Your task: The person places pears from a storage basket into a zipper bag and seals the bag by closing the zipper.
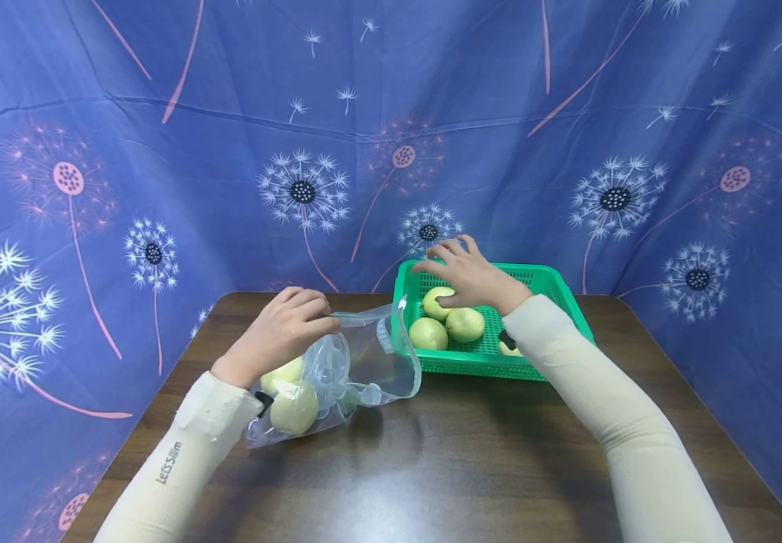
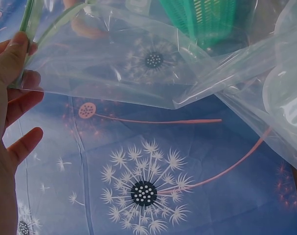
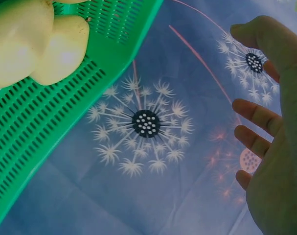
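My left hand [image 1: 287,332] pinches the rim of a clear plastic zip bag [image 1: 384,362] between thumb and fingers, as the left wrist view shows. The bag lies on its side with its mouth facing right, towards the basket. Inside it are pale yellow-green round fruits [image 1: 294,407]. My right hand [image 1: 475,275] hovers over the green plastic basket [image 1: 492,366], fingers spread and holding nothing. Several similar fruits [image 1: 465,325] sit in the basket below that hand; one is partly hidden by the right wrist.
A brown wooden table [image 1: 431,460] carries the bag and the basket. Behind it and at both sides hangs a blue cloth [image 1: 499,173] with dandelion prints. The bag's mouth overlaps the basket's left front corner in the head view.
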The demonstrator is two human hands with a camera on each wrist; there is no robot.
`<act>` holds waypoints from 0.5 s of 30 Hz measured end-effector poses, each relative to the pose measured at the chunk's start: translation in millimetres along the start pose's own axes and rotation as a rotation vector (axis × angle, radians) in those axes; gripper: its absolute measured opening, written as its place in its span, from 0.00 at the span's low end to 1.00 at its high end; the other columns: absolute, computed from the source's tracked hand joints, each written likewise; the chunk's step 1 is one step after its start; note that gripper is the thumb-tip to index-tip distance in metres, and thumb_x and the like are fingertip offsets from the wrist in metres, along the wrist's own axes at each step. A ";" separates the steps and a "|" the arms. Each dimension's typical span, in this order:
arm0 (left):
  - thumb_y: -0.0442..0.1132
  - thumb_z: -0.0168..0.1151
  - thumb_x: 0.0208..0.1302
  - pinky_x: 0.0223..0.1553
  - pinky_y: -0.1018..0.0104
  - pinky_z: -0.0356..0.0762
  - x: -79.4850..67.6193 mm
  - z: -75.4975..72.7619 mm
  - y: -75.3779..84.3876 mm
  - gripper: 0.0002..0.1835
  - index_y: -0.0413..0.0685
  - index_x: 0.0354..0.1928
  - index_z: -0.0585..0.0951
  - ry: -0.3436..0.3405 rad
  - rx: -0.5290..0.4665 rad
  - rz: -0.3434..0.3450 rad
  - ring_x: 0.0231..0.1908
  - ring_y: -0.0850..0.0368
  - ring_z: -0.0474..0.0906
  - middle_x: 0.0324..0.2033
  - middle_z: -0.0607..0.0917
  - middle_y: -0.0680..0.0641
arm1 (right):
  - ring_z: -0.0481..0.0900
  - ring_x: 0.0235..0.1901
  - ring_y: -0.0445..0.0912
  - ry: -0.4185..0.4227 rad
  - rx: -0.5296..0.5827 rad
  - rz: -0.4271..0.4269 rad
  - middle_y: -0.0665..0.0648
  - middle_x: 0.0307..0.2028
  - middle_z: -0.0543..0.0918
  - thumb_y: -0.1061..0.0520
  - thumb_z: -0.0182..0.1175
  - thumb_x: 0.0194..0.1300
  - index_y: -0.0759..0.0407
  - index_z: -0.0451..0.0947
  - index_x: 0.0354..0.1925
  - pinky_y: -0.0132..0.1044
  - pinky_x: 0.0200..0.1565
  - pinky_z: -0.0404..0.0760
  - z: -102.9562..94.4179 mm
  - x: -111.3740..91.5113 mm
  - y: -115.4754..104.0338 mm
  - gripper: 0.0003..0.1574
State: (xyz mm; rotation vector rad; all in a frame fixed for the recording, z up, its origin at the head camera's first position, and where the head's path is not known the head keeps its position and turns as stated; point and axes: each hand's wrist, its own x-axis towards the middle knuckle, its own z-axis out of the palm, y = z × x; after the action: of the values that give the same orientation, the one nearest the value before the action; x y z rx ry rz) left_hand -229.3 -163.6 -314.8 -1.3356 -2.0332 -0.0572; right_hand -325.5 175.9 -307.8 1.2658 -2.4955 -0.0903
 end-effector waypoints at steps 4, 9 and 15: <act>0.34 0.66 0.52 0.46 0.58 0.70 1.1 -0.1 0.2 0.08 0.52 0.35 0.82 0.006 -0.004 0.004 0.40 0.52 0.73 0.31 0.77 0.50 | 0.58 0.57 0.57 -0.034 0.007 0.025 0.58 0.56 0.66 0.44 0.66 0.51 0.43 0.64 0.61 0.64 0.56 0.48 4.6 0.3 3.5 0.39; 0.34 0.65 0.52 0.46 0.58 0.70 1.5 0.3 0.7 0.08 0.52 0.35 0.81 0.007 -0.002 0.007 0.40 0.52 0.73 0.30 0.77 0.50 | 0.58 0.58 0.58 -0.086 -0.006 0.067 0.59 0.57 0.66 0.43 0.65 0.51 0.45 0.64 0.61 0.64 0.57 0.48 13.0 -0.4 8.6 0.41; 0.34 0.65 0.53 0.46 0.59 0.70 0.3 0.0 1.3 0.08 0.52 0.35 0.81 0.003 0.000 -0.001 0.40 0.52 0.73 0.30 0.77 0.50 | 0.59 0.57 0.56 -0.130 -0.017 0.105 0.59 0.55 0.66 0.43 0.66 0.50 0.44 0.63 0.62 0.63 0.58 0.47 22.5 1.2 15.3 0.41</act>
State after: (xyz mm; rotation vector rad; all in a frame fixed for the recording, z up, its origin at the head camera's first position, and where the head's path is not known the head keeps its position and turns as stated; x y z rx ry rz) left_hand -228.3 -162.8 -315.1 -1.3337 -2.0312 -0.0599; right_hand -345.3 182.0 -325.4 1.1542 -2.6609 -0.1730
